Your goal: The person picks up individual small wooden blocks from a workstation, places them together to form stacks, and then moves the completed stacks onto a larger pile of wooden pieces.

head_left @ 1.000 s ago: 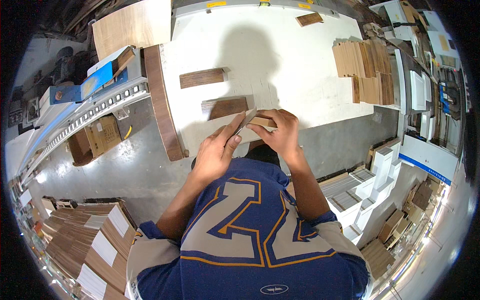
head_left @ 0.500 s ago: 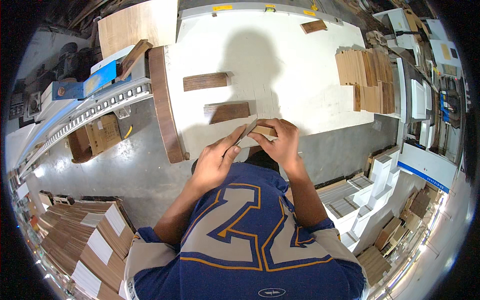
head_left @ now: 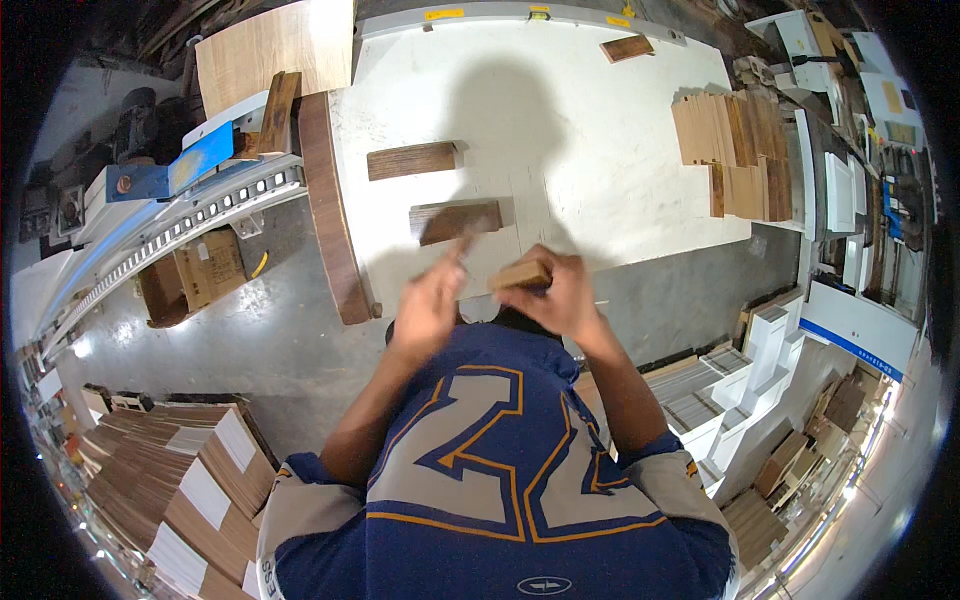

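My left hand (head_left: 430, 305) is closed and smeared by motion, in front of the near wood pieces on the white table. A thin flat wooden piece (head_left: 468, 242), also blurred, juts up from its fingers. My right hand (head_left: 563, 295) grips a small light-brown wooden block (head_left: 522, 276) over the table's near edge, apart from the left hand. Beyond the hands lie dark wood-grain pieces (head_left: 455, 222), seemingly a low stack, with another dark wood piece (head_left: 411, 161) farther back.
The white tabletop (head_left: 620, 150) has stacked small boards (head_left: 740, 150) at its right and a long metal level (head_left: 520, 14) along its far edge. A brown panel edge (head_left: 335, 210) borders its left. A blue-and-white machine rail (head_left: 200, 215) stands left, and boards are stacked (head_left: 175, 480) lower left.
My hands have moved apart; the block no longer meets the thin wooden piece. My left hand has swung the piece up and left toward the near stack. The block has turned in my right hand.
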Available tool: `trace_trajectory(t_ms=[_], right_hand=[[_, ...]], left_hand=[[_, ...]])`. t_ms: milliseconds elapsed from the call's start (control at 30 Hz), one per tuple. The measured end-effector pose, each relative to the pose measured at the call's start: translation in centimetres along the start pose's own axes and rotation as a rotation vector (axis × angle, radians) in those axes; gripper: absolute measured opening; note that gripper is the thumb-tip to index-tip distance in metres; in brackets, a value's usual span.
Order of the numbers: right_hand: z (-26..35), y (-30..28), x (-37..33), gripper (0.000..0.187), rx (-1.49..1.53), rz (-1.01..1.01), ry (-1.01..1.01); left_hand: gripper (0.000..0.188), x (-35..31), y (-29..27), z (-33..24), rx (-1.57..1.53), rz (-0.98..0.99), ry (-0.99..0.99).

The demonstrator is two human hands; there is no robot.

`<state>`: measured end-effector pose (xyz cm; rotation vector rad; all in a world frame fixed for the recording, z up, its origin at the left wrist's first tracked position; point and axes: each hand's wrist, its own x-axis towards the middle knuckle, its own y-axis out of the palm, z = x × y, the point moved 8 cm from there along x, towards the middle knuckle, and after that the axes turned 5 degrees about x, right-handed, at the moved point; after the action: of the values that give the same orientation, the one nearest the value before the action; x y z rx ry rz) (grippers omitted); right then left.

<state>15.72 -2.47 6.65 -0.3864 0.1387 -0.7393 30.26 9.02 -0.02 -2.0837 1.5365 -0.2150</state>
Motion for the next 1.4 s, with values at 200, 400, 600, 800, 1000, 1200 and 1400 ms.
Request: trace_trajectory(t_ms=[200,400,600,800,1000,1200,1400], right_hand=[[1.8,2.9,-1.4,0.038,0.235,0.311,0.13],[-4.8,-0.2,-2.3,0.019,0.396,-0.2,0.181],[-6.3,-0.2,-3.0,0.023,0.437,-0.295,0.195],[-4.4,0.0,-2.3,0.021,0.464,-0.353,0.177],[-5.9,0.1,-3.2,0.021,0.548,-0.446,0.182],[-6.1,-0.4,-3.3,0.032,0.572,-0.401,0.208],[-7.2,-0.5,-3.6,0.034,0.815,-0.417,0.405]], left_hand=[[0.05,2.5,-2.4,16.5,0.214,-0.232,-0.421],[0.051,3.3,-2.8,19.0,0.408,-0.199,-0.435],[0.064,3.3,0.8,5.5,0.257,-0.095,0.189],[0.088,0.4,5.2,-2.8,0.058,-0.131,0.46],[0.09,2.4,5.5,-1.3,0.172,-0.083,0.493],[0.088,4.1,5.1,-1.3,0.15,0.156,0.496],[0.088,4.0,6.3,-0.5,0.028,0.321,0.369]])
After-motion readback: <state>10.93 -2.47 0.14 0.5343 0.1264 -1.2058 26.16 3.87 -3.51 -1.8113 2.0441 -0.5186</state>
